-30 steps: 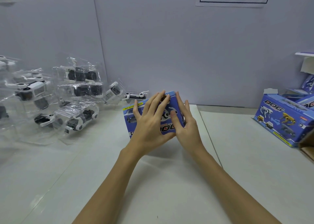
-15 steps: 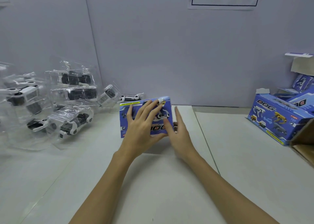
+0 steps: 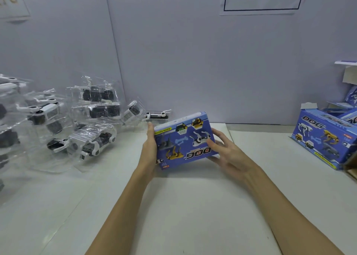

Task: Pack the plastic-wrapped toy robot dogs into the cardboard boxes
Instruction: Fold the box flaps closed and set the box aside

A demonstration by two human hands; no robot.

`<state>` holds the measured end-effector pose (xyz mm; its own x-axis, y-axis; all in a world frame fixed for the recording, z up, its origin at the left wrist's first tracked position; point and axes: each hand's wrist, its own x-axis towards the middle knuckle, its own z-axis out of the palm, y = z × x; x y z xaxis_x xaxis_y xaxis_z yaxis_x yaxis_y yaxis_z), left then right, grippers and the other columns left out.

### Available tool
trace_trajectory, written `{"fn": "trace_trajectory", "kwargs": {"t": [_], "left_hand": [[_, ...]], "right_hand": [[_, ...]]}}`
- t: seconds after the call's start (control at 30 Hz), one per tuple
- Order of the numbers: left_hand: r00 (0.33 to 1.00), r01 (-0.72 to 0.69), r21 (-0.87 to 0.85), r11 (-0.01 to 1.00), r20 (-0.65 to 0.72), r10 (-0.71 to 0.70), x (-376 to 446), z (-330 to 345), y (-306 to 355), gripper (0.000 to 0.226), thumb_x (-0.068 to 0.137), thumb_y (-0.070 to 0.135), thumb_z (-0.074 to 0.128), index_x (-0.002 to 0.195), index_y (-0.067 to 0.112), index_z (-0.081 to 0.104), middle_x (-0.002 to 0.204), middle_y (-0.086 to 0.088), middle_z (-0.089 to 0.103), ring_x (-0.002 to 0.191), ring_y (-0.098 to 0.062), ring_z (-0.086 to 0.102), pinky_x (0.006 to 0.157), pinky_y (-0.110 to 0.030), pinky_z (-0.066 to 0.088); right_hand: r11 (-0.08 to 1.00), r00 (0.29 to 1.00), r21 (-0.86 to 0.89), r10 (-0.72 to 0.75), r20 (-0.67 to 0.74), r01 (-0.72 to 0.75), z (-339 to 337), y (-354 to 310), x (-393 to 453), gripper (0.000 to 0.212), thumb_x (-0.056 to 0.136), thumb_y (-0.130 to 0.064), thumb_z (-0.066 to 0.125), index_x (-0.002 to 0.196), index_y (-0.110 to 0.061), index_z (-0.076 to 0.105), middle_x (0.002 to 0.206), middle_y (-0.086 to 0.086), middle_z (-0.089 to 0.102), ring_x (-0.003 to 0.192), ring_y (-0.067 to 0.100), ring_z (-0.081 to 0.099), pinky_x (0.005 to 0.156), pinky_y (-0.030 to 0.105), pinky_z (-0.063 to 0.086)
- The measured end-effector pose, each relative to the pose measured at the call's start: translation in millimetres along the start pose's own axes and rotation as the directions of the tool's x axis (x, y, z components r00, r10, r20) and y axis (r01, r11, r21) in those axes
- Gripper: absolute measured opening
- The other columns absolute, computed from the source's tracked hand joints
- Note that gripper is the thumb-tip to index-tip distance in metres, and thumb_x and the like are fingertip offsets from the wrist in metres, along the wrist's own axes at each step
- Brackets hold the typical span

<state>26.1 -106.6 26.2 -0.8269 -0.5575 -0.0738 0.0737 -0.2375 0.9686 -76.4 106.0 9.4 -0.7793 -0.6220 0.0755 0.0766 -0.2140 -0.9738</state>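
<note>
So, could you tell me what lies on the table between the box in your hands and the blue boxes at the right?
Nothing: in the head view, only bare white table separates the held box from the right boxes.

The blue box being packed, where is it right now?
Head view, centre: the blue box is held between the left hand and right hand, just right of the wrapped toy dogs.
</note>
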Motion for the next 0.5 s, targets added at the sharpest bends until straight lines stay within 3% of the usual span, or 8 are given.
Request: {"fn": "trace_trajectory", "kwargs": {"t": [0.07,0.13,0.2,0.27,0.33,0.4,0.47,0.5], "left_hand": [[0.999,-0.032,0.019,0.999,0.023,0.032,2,-2,1,0.05,0.102,0.065,0.041,0.102,0.03,0.076,0.093,0.0,0.081,0.074,-0.017,0.078,0.065,-0.034,0.061],[0.996,-0.044,-0.032,0.999,0.079,0.047,6,-7,2,0.037,0.102,0.05,0.05,0.118,0.026,0.074,0.106,-0.004,0.08,0.086,-0.023,0.078,0.086,-0.047,0.06],[0.981,-0.065,-0.188,0.98,0.17,0.098,6,-9,4,0.04,0.101,0.033,0.053,0.135,0.014,0.066,0.119,-0.012,0.076,0.099,-0.03,0.076,0.087,-0.05,0.063],[0.963,-0.087,-0.367,0.926,0.208,0.173,3,-7,5,0.036,0.102,0.029,0.05,0.127,0.013,0.07,0.131,-0.014,0.071,0.113,-0.029,0.072,0.084,-0.04,0.062],[0.96,-0.056,-0.494,0.868,0.212,0.183,-3,-1,4,0.042,0.102,0.048,0.051,0.112,0.018,0.079,0.149,-0.008,0.06,0.134,-0.028,0.06,0.101,-0.044,0.055],[0.963,-0.057,-0.384,0.922,0.221,0.152,-5,6,1,0.059,0.091,0.068,0.059,0.129,0.025,0.072,0.157,-0.001,0.051,0.139,-0.032,0.056,0.113,-0.056,0.046],[0.961,-0.002,-0.155,0.988,0.272,0.045,-6,11,-3,0.072,0.093,0.07,0.056,0.148,0.024,0.055,0.153,-0.012,0.054,0.13,-0.038,0.062,0.112,-0.06,0.047],[0.956,0.028,-0.116,0.993,0.292,0.007,-7,11,-5,0.071,0.096,0.068,0.053,0.146,0.019,0.056,0.148,-0.021,0.056,0.127,-0.04,0.063,0.108,-0.056,0.051]], "right_hand": [[0.994,0.994,-0.096,0.059,0.089,-0.051,-12,-5,-5,0.064,0.094,-0.022,0.072,0.149,-0.042,0.045,0.13,0.012,0.072,0.12,0.031,0.069,0.105,0.046,0.055],[0.988,0.974,-0.126,0.116,0.193,-0.093,-27,-11,-8,0.069,0.1,-0.014,0.067,0.155,-0.045,0.039,0.138,0.014,0.067,0.127,0.038,0.065,0.109,0.051,0.051],[0.993,0.961,0.002,0.115,0.252,-0.119,-36,-19,-11,0.059,0.107,-0.013,0.056,0.158,-0.037,0.039,0.15,0.02,0.056,0.136,0.045,0.055,0.116,0.057,0.043],[0.966,0.977,0.225,0.084,0.197,-0.128,-35,-25,-12,0.047,0.108,-0.023,0.048,0.155,-0.023,0.048,0.153,0.024,0.051,0.139,0.048,0.049,0.115,0.065,0.039],[0.957,0.994,0.275,0.071,0.084,-0.092,-27,-30,-10,0.043,0.103,-0.042,0.054,0.135,-0.015,0.065,0.137,0.022,0.063,0.125,0.044,0.063,0.1,0.06,0.054],[0.994,0.998,0.101,0.049,-0.033,-0.045,-18,-30,-6,0.049,0.092,-0.054,0.068,0.114,-0.011,0.067,0.114,0.018,0.071,0.099,0.036,0.074,0.076,0.044,0.063],[0.998,0.995,0.021,-0.056,-0.083,0.058,-12,-28,-2,0.039,0.091,-0.033,0.076,0.12,-0.017,0.058,0.109,0.016,0.073,0.088,0.032,0.075,0.065,0.038,0.062],[0.991,0.986,0.021,-0.126,-0.112,0.129,-10,-28,-1,0.039,0.092,-0.019,0.074,0.126,-0.023,0.057,0.107,0.015,0.074,0.086,0.03,0.076,0.063,0.036,0.061]]}}
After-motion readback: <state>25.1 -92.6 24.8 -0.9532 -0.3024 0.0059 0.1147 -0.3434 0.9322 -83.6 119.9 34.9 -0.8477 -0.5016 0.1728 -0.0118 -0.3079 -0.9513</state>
